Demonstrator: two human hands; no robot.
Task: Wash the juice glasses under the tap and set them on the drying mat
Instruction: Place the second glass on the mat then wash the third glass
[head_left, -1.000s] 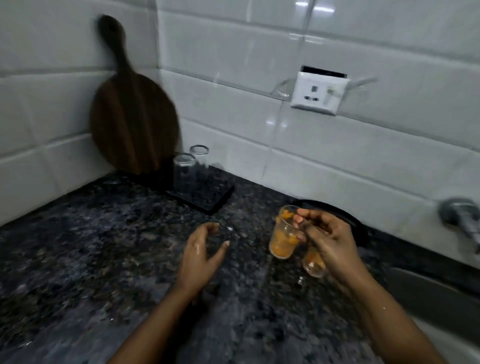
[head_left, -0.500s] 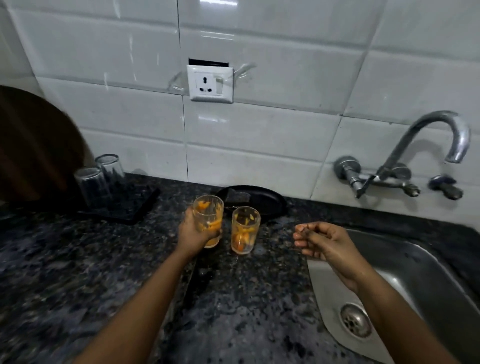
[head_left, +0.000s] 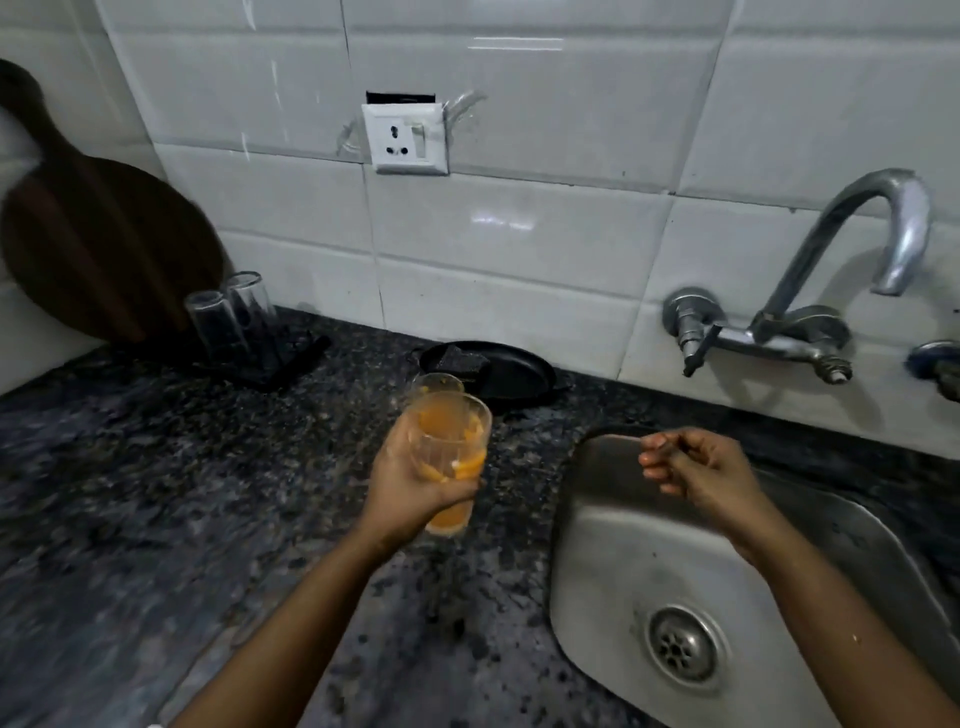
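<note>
Now left hand (head_left: 415, 478) gripped a juice-smeared glass (head_left: 451, 457) above the counter (head_left: 156, 493), tilted, left of the sink (head_left: 623, 545). Right hand (head_left: 696, 467) hung over the sink, fingers curled loosely, holding nothing. Second dirty glass (head_left: 436, 383) stood behind.

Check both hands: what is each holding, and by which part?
Left hand grips the juice-stained glass around its lower body. Right hand, loosely curled over the sink, holds nothing.

left hand (head_left: 415, 470) gripping juice-smeared glass (head_left: 451, 457) above dark counter (head_left: 156, 519), second glass (head_left: 437, 383) behind it; right hand (head_left: 696, 467) loosely curled over steel sink (head_left: 623, 545); tap (head_left: 852, 249) on tiled wall; two clean glasses (head_left: 228, 317) on black mat (head_left: 291, 358)
</note>
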